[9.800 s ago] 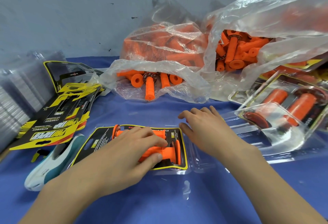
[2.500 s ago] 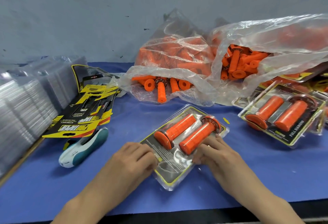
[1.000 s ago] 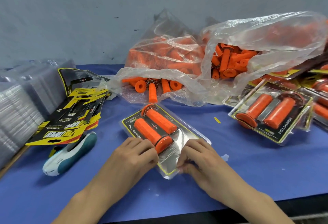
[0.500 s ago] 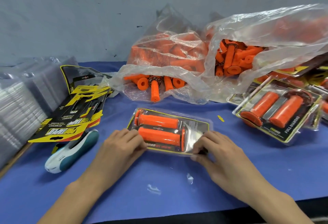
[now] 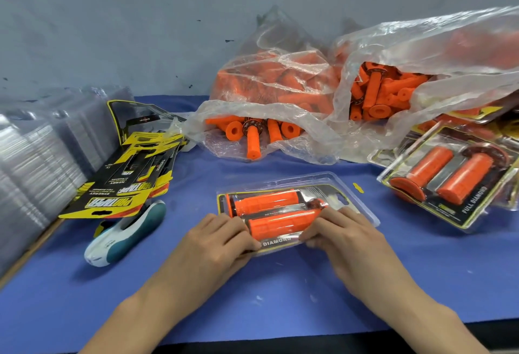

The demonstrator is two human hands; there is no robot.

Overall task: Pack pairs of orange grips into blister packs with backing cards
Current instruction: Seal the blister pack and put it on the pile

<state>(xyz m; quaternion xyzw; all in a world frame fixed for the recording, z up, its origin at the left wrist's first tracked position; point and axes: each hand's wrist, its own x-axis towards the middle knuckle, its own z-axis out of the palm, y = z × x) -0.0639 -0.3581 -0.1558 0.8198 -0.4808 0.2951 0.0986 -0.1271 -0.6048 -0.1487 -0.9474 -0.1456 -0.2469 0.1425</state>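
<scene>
— Where was the blister pack [image 5: 352,199]?
— Flat on the table [image 5: 280,300], centre, orange pair [image 5: 266,203] inside. Left grip [image 5: 222,238] and right grip [image 5: 345,235] both curled tight, pinching its near edge.
— Around it?
— Backing cards [image 5: 123,188] and teal-white tool [image 5: 126,230] left, finished pack [image 5: 449,182] right, bags [image 5: 275,106] behind.

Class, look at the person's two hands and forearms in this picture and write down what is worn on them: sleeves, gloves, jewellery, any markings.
Nothing worn shows. The left hand and right hand are bare, with no gloves and no rings in sight. The left forearm and right forearm are uncovered down to the picture's bottom edge: no sleeves, watch, bracelet or markings appear.
</scene>
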